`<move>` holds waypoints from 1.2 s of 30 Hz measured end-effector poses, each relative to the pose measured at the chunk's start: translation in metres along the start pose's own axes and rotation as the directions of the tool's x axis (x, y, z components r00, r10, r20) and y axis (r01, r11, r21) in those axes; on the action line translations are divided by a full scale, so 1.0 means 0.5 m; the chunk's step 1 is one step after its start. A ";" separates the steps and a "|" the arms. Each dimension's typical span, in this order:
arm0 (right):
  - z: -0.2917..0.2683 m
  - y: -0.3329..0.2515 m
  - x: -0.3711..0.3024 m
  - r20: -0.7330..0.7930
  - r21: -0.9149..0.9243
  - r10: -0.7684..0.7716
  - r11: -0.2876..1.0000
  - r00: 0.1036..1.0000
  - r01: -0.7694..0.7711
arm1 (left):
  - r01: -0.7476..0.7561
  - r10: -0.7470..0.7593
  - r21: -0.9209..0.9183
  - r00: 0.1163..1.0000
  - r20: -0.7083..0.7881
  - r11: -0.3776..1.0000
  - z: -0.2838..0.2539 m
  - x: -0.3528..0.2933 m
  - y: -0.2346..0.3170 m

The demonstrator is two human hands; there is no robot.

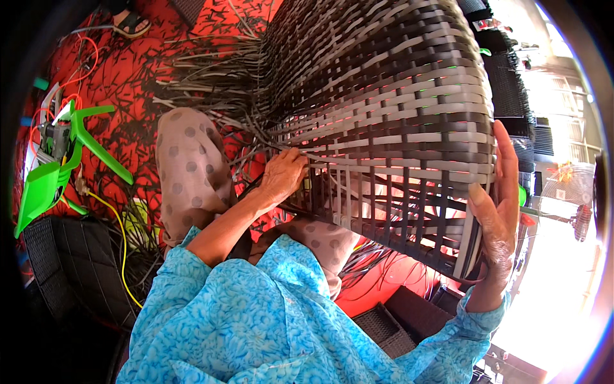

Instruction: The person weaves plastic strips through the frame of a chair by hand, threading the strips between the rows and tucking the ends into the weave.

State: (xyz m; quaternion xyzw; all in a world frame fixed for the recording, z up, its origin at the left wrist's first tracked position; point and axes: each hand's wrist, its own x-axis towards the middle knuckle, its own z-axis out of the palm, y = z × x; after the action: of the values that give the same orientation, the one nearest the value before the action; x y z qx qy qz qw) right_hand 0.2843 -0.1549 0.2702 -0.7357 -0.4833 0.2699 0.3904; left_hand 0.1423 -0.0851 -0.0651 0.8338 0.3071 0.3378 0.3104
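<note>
A large wicker piece [390,83], woven from flat grey and dark brown plastic strips, stands in front of me and leans over my lap. Its upper part is closely woven, while the lower part [384,205] shows an open lattice. My left hand [286,173] is closed at its left side, with the fingers curled on the strips where loose ends [211,80] fan out to the left. Exactly which strip they pinch is hidden. Along the right edge, my right hand [499,205] grips the piece, thumb on the front face and fingers up the side.
A bright green plastic stand [96,144] with a metal device is at left, near orange and yellow cords [118,224]. Strip scraps litter the red floor [128,83]. Dark woven pieces [77,269] lie at lower left and right. A sandalled foot [132,24] shows at far left.
</note>
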 end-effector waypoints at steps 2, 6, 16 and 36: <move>-0.011 0.020 0.006 0.010 -0.008 -0.054 0.998 0.998 0.054 | 0.018 -0.029 0.157 0.997 0.068 0.987 0.004 0.003 0.006; -0.009 0.012 0.007 0.110 0.092 -0.021 0.996 0.994 0.011 | -0.079 0.026 0.337 0.987 0.158 0.938 -0.025 -0.013 -0.038; -0.051 0.033 0.018 0.167 0.094 -0.107 0.991 0.980 0.092 | -0.213 0.051 0.368 0.914 0.403 0.905 -0.063 -0.016 -0.084; -0.067 0.129 0.041 0.407 0.794 0.011 0.490 0.913 -0.360 | -0.309 -0.209 0.643 0.773 0.599 0.701 0.024 0.063 -0.104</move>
State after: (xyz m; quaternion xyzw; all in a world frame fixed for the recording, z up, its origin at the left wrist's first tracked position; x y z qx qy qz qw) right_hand 0.3506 -0.1613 0.2343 -0.4344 -0.2635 0.6392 0.5773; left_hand 0.1542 -0.0339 -0.0981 0.9582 0.2657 -0.0991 0.0381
